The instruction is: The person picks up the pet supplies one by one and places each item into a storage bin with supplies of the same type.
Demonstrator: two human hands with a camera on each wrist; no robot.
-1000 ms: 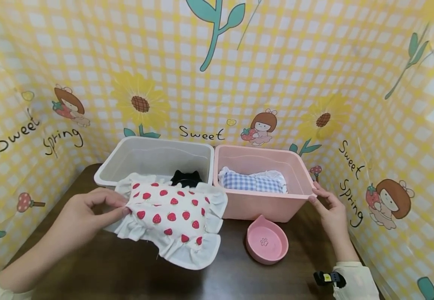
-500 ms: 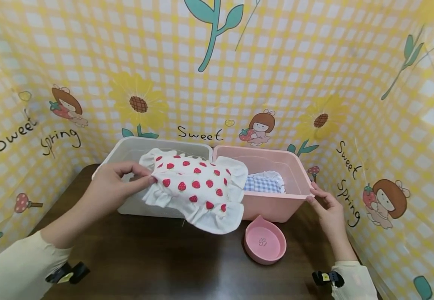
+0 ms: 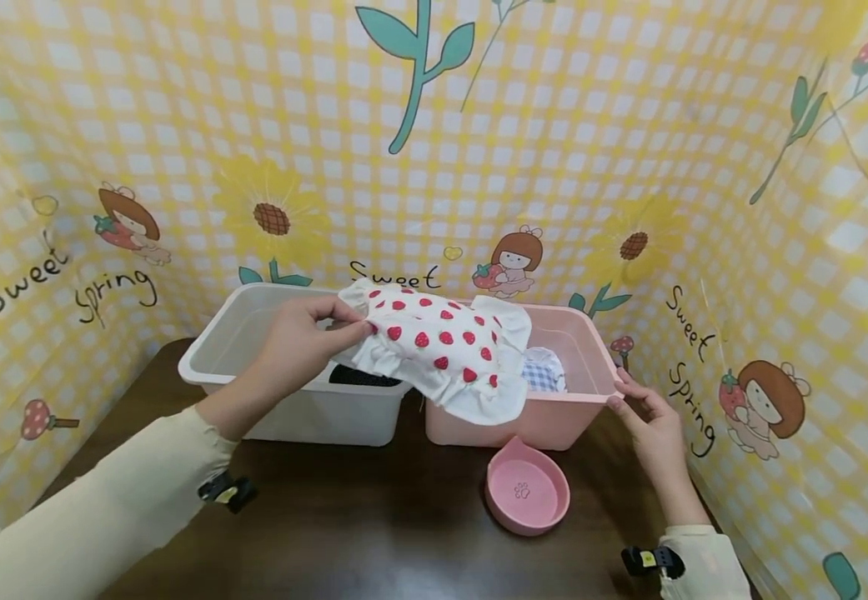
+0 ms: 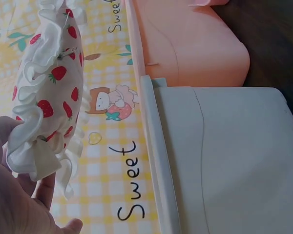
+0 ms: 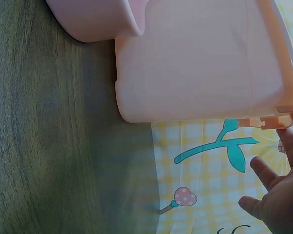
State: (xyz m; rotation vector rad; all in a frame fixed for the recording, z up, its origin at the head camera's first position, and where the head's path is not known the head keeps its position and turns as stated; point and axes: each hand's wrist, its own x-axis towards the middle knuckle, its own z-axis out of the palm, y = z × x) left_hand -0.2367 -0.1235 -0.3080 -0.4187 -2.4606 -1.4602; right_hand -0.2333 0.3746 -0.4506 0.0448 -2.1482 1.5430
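While the left hand (image 3: 306, 337) pinches its frilled end, the strawberry cushion (image 3: 444, 350) lies crosswise — far end over the pink bin (image 3: 591, 400).

left sleeve (image 3: 96, 517): long, pale cream fabric, smooth, ending at the wrist
right sleeve (image 3: 704, 562): same pale cream fabric, only the cuff end in view
left wrist device (image 3: 227, 492): small black clip-like unit with a yellowish patch, strapped at the cuff (detail too small to read)
right wrist device (image 3: 647, 560): black band and block with a small yellow mark
left hand (image 3: 298, 346): bare, no rings seen
right hand (image 3: 651, 421): bare, fingers (image 3: 629, 392) with short plain nails
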